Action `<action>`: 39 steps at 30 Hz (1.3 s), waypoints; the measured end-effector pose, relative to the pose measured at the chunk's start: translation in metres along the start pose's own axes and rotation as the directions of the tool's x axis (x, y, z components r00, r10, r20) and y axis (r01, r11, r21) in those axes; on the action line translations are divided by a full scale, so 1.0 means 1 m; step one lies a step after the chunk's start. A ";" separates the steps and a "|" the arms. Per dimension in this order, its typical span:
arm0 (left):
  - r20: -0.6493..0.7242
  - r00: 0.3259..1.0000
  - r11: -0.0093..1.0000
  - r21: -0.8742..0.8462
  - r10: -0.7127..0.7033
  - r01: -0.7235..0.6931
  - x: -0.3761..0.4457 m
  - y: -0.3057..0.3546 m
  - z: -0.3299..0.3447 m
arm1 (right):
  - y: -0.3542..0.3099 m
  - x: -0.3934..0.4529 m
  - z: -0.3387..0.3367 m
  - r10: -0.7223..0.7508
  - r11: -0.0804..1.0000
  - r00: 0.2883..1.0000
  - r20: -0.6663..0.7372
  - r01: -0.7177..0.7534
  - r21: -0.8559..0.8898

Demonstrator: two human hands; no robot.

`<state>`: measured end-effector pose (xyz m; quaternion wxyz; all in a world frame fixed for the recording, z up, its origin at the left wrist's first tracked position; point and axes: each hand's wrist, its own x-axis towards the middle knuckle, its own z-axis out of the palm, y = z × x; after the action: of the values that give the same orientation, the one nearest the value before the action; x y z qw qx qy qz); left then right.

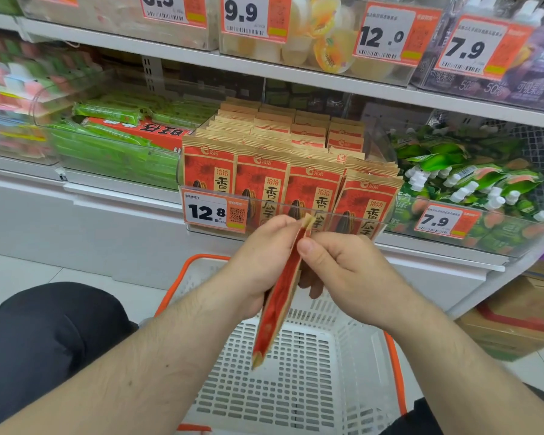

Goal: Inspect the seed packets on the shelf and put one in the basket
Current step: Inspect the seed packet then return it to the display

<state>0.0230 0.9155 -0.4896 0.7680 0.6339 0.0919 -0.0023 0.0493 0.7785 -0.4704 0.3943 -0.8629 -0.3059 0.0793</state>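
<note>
Seed packet (280,296) over white basket (296,387), stocked shop shelf (264,70), tiled floor (29,271)

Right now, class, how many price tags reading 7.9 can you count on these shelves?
2. One price tag is on the upper shelf at far right; the other price tag is on the lower bin at right. Others may lie out of view.

Red seed packet (280,296) edge-on above white basket (296,387)
</note>
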 end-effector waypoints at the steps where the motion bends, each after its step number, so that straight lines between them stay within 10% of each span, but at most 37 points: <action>1: 0.014 1.000 1.000 0.001 -0.016 0.016 -0.002 -0.001 0.003 | 0.000 0.001 0.002 -0.006 1.000 0.999 -0.040 0.006 0.012; 22: 0.095 0.995 0.987 -0.160 0.010 0.005 0.001 0.000 -0.002 | 0.006 0.011 -0.005 0.132 0.950 0.977 -0.170 -0.075 0.304; 29: -0.025 0.999 0.981 -0.191 0.031 -0.036 0.005 0.005 -0.007 | 0.003 0.001 -0.018 0.023 0.987 0.985 0.173 -0.050 0.151; 39: -0.079 0.996 0.981 -0.185 0.038 -0.052 0.008 0.004 -0.009 | -0.003 -0.002 -0.022 -0.022 0.996 0.964 0.264 -0.003 0.093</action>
<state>0.0298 0.9256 -0.4884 0.8200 0.5604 0.1062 0.0477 0.0548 0.7649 -0.4534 0.3898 -0.8240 -0.3560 0.2058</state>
